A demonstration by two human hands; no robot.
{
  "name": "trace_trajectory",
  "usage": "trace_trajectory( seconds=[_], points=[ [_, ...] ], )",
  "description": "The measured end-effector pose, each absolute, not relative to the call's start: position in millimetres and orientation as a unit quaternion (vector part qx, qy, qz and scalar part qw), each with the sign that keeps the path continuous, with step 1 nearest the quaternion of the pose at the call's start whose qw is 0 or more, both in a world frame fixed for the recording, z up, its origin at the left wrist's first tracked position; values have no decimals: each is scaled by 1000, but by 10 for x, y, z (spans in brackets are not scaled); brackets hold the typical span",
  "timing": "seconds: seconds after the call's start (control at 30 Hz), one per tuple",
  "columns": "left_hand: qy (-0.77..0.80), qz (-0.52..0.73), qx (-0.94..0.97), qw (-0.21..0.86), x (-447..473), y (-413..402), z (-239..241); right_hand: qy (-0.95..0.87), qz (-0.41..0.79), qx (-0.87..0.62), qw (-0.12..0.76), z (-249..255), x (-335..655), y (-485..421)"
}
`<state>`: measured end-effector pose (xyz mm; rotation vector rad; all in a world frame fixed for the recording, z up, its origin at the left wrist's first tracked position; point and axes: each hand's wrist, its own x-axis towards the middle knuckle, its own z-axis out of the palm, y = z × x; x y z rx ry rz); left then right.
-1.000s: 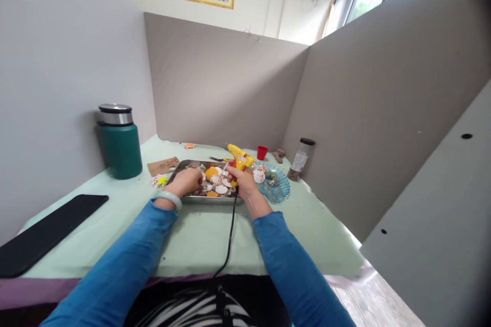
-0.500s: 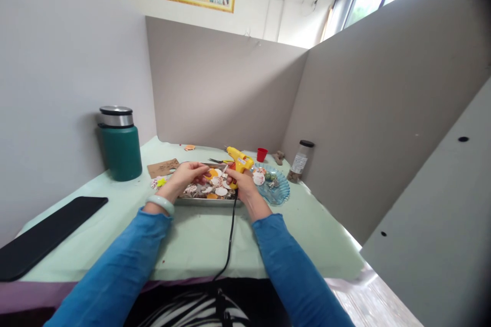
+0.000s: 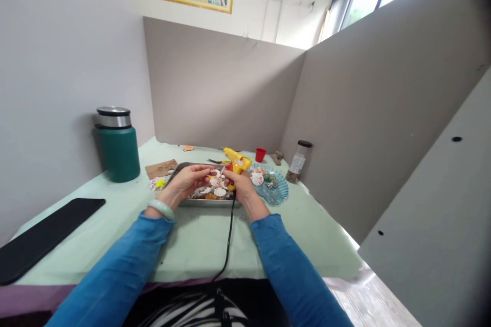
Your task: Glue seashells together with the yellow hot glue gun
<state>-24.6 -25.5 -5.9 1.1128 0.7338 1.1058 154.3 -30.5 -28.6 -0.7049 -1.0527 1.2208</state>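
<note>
My left hand (image 3: pixel 187 180) is over the metal tray (image 3: pixel 209 203), fingertips pinched together; what they hold, if anything, is too small to make out. My right hand (image 3: pixel 243 186) is closed round the handle of a yellow glue gun (image 3: pixel 237 161), whose nozzle points up and to the left. A small pale piece shows near my right thumb, close to the left fingertips. White and orange shells (image 3: pixel 219 192) fill much of the tray below both hands. From the gun a black cord (image 3: pixel 230 240) runs down to the table's front edge.
Right of the tray lies a blue scalloped plate (image 3: pixel 282 191) with shells; behind it stand a red cup (image 3: pixel 260 155) and a lidded jar (image 3: pixel 299 162). At left are a green flask (image 3: pixel 118 153), a black mat (image 3: pixel 49 237) and a wooden board (image 3: pixel 159 168). Grey partitions (image 3: pixel 222 87) enclose the table.
My left hand has moved slightly to the right, its fingertips nearer the right thumb. The right hand stays on the glue gun; the whole view has shifted a little.
</note>
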Motion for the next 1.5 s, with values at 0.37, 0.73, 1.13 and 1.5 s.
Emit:
trace_trajectory(
  seconds=[0.37, 0.73, 1.13, 1.5],
  points=[
    [361, 556, 625, 412, -61, -367, -49, -454, 549, -307, 631, -263, 1530, -343],
    [372, 560, 642, 369, 19, -309, -98, -467, 553, -304, 619, -312, 1525, -299],
    [373, 542, 677, 329, 20, -320, -85, -478, 547, -310, 614, -307, 1526, -323],
    [366, 552, 652, 368, 49, -345, -54, -489, 549, -294, 610, -329, 1524, -303]
  ],
)
